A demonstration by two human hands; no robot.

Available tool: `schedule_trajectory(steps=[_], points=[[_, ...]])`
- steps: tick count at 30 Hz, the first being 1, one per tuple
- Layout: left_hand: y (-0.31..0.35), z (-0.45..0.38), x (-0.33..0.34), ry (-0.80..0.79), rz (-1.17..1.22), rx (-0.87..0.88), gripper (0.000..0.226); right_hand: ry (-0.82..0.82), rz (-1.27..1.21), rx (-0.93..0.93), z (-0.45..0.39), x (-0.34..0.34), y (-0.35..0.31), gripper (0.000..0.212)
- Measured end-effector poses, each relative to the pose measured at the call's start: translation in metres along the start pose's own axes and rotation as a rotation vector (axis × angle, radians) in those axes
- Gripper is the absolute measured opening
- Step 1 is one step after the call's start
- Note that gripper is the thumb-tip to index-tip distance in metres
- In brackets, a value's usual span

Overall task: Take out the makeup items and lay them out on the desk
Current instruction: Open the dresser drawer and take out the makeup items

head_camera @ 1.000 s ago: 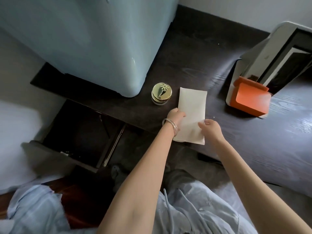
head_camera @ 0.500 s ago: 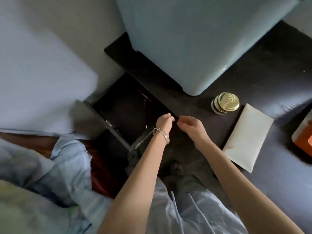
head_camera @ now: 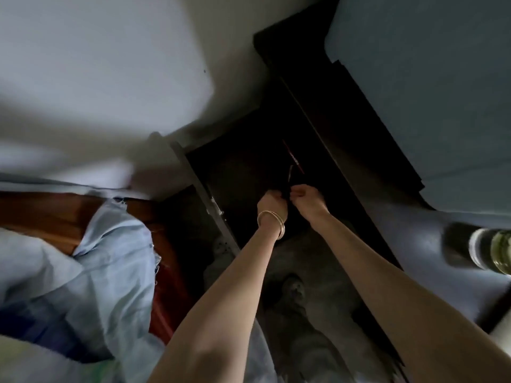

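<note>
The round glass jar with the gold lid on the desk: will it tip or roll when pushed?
The round glass jar with the gold lid looks squat, so it probably slides rather than tips. On its side it would likely roll. Glass seems breakable.

We see drawer (head_camera: pixel 235 167) open below table (head_camera: pixel 387 217) edge, pulled out toward us. Left hand (head_camera: pixel 272 201) and right hand (head_camera: pixel 305 196) side by side inside drawer, near its front half, left of table edge. Thin sticks (head_camera: pixel 293 158) lie in drawer just behind hands. Bracelets (head_camera: pixel 272 222) on left wrist. Big box (head_camera: pixel 428 78) sits on table, behind and right of drawer. Jar (head_camera: pixel 495 251) on table at far right. Cloth (head_camera: pixel 91 272) lies left of drawer.
</note>
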State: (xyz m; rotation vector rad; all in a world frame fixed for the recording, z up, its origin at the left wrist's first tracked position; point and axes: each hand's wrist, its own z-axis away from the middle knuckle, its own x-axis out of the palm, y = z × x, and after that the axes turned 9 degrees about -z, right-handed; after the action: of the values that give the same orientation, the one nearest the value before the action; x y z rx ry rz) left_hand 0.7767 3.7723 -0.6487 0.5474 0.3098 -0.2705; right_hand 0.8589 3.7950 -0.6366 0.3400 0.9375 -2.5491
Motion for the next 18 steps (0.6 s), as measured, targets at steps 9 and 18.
schedule_trajectory(steps=[9,18], points=[[-0.001,-0.075,0.034,0.105,-0.458,0.125,0.037,0.137,0.108,0.034,-0.096,0.007,0.0,0.037],[0.011,-0.062,0.015,0.112,-0.468,0.104,0.028,0.001,-0.114,0.116,-0.084,0.016,0.006,0.017]])
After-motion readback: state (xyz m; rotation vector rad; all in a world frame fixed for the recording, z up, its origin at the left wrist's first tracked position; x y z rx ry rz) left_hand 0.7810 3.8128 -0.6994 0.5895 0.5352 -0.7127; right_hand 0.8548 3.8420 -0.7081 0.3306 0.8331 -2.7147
